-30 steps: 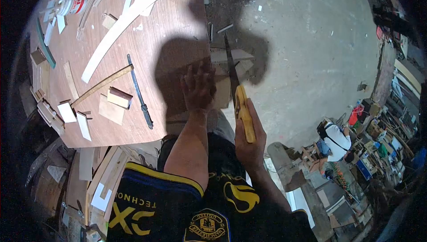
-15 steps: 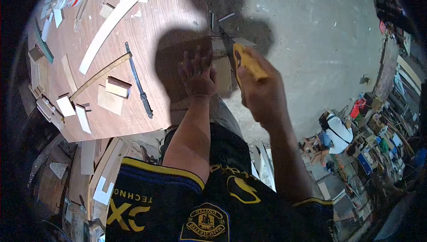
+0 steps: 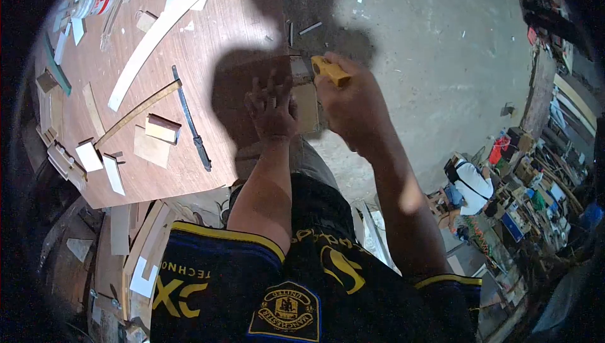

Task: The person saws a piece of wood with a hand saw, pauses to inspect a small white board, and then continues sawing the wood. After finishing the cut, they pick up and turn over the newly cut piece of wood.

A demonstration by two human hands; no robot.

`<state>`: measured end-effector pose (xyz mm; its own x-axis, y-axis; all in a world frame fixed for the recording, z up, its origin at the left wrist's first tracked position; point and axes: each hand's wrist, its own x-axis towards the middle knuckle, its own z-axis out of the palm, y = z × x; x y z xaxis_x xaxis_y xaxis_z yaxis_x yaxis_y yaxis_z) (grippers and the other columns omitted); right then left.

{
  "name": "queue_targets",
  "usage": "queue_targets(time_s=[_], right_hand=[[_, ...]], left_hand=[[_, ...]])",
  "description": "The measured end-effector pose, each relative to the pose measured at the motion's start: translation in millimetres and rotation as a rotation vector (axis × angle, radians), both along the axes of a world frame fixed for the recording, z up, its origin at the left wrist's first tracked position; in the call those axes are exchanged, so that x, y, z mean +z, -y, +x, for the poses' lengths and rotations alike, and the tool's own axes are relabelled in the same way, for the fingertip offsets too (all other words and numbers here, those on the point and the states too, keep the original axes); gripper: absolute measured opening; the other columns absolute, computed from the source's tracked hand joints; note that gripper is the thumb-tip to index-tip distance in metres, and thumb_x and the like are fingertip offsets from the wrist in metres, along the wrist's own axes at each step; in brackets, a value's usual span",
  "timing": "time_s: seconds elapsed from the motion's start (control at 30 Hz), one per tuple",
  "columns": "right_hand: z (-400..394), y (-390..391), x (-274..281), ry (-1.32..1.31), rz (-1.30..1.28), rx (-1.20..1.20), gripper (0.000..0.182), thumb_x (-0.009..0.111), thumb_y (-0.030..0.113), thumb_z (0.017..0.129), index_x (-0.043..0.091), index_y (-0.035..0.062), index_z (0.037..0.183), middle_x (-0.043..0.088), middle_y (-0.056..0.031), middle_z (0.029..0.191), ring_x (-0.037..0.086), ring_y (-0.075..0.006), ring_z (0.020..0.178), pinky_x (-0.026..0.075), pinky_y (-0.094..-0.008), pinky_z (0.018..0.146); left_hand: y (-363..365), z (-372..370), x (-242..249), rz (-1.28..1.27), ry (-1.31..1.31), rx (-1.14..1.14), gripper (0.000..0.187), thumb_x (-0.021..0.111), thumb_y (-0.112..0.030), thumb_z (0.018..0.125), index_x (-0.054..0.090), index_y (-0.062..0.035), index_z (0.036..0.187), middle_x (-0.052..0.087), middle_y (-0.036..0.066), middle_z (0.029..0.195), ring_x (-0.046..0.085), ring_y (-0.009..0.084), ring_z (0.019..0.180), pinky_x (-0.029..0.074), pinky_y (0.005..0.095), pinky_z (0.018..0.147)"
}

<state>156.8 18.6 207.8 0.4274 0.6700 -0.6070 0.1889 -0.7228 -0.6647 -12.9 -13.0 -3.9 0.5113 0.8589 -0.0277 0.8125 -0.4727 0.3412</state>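
I look down on a table [image 3: 208, 40] filling the left half of the view. At its right edge, my left hand [image 3: 271, 107] lies flat on a board [image 3: 305, 107] that overhangs the edge. My right hand [image 3: 350, 107] is just right of it, gripping a saw handle [image 3: 329, 70]. A long curved strip [image 3: 164, 25] crosses the table's far part; a bottle [image 3: 94, 1] lies at its far left corner.
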Motion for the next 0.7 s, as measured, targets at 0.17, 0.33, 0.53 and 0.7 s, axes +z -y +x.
queue_targets(time_s=[0.17, 0.33, 0.53, 0.7], right_hand=[[-46.2, 37.4, -10.8, 0.186, 0.166, -0.027, 0.048, 0.058, 0.008, 0.097, 0.048, -0.0074, 0.141, 0.059, -0.0293, 0.133, 0.061, -0.0353, 0.121, 0.050, -0.0391, 0.100], [-90.7, 118.5, -29.7, 0.122, 0.261, -0.189, 0.049, 0.055, 0.003, 0.098, 0.043, -0.0079, 0.145, 0.054, -0.0280, 0.141, 0.056, -0.0350, 0.130, 0.045, -0.0390, 0.108], [-32.6, 75.1, -20.3, 0.051, 0.176, -0.144, 0.045, 0.055, 0.006, 0.099, 0.050, 0.0000, 0.143, 0.066, -0.0175, 0.113, 0.064, -0.0122, 0.073, 0.054, -0.0261, 0.063], [-21.9, 60.0, -28.3, 0.029, 0.196, -0.148, 0.042, 0.056, 0.006, 0.099, 0.053, 0.0016, 0.141, 0.065, -0.0134, 0.105, 0.050, -0.0056, 0.057, 0.045, -0.0228, 0.048]], left_hand=[[-2.1, 4.8, 14.6, 0.014, -0.054, 0.019, 0.044, 0.053, -0.035, 0.096, 0.058, -0.0375, 0.140, 0.036, 0.000, 0.162, 0.029, 0.0381, 0.149, 0.024, 0.0614, 0.118], [3.2, -3.6, -21.0, 0.096, -0.054, -0.012, 0.045, 0.053, -0.033, 0.096, 0.057, -0.0371, 0.140, 0.040, 0.000, 0.159, 0.032, 0.0377, 0.147, 0.026, 0.0610, 0.116], [-1.4, -1.2, -2.0, 0.015, 0.120, -0.008, 0.053, 0.056, -0.032, 0.092, 0.052, -0.0374, 0.145, 0.043, 0.001, 0.156, 0.034, 0.0385, 0.146, 0.027, 0.0614, 0.115], [-3.2, 2.5, 1.6, 0.046, 0.047, 0.019, 0.056, 0.058, -0.032, 0.090, 0.052, -0.0371, 0.145, 0.045, 0.003, 0.155, 0.034, 0.0391, 0.145, 0.026, 0.0616, 0.116]])
